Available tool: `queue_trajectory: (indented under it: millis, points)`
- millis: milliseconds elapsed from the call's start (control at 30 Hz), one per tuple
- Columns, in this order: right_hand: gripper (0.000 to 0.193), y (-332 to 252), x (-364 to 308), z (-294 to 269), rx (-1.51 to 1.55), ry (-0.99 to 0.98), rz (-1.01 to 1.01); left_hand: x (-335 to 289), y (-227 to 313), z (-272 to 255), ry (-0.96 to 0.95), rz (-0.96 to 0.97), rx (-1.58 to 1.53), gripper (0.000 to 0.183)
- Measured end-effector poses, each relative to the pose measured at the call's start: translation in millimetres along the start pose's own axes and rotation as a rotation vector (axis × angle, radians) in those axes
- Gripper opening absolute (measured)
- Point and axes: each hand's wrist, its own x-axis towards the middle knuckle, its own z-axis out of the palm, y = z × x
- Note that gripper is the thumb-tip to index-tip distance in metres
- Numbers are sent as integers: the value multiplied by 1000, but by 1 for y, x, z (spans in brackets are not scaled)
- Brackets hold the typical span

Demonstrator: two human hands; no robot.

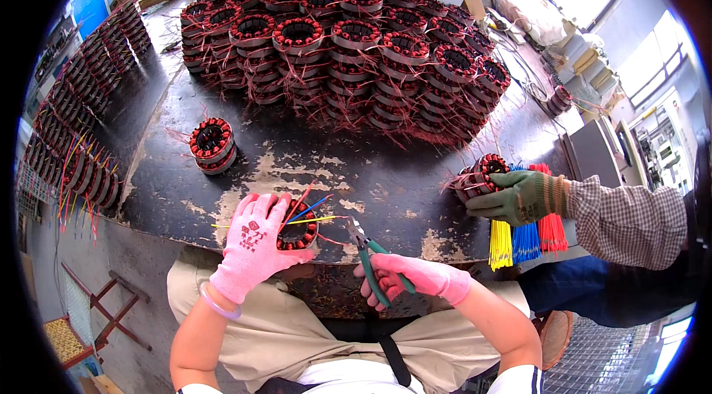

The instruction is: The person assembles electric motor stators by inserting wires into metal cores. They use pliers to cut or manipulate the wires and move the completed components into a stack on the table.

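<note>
My left hand [252, 249], in a pink glove, grips a motor stator [309, 232] at the table's near edge. Its fingers curl over the left side and its thumb lies along the near rim. Red, blue [310, 209] and yellow wires stick out from the top of this stator. My right hand [419, 275], also pink-gloved, is closed around the green handles of a pair of pliers [363, 245]. The pliers' jaws point up and away, close to the end of a thin reddish lead to the right of the stator.
Stacked stators [297, 34] fill the back of the table; more rows [81, 97] stand at left. A short stack [213, 143] stands alone. At right, a co-worker's green-gloved hand [523, 197] holds stators beside yellow, blue [526, 242] and red wire bundles hanging over the edge.
</note>
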Motion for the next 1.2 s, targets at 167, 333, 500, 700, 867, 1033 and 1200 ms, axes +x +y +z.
queue_trajectory:
  millis: [167,333,500,700,867,1033,1200]
  points:
    - [60,-8,3,4,-54,24,19,0,1,-1,-24,-18,-3,103]
    - [58,-13,4,9,-145,97,-22,1,1,-1,-33,-9,-3,103]
    - [55,-17,4,15,-225,197,-92,1,3,-2,7,1,12,101]
    - [59,-5,-4,-4,38,50,-83,-4,15,8,111,-153,170,98]
    - [61,-8,-8,5,24,6,51,-3,18,8,152,-194,204,97]
    - [61,-8,4,4,-23,-21,58,-1,12,7,145,-155,186,93]
    - [64,-11,9,9,-43,7,30,-2,11,10,140,-157,186,93]
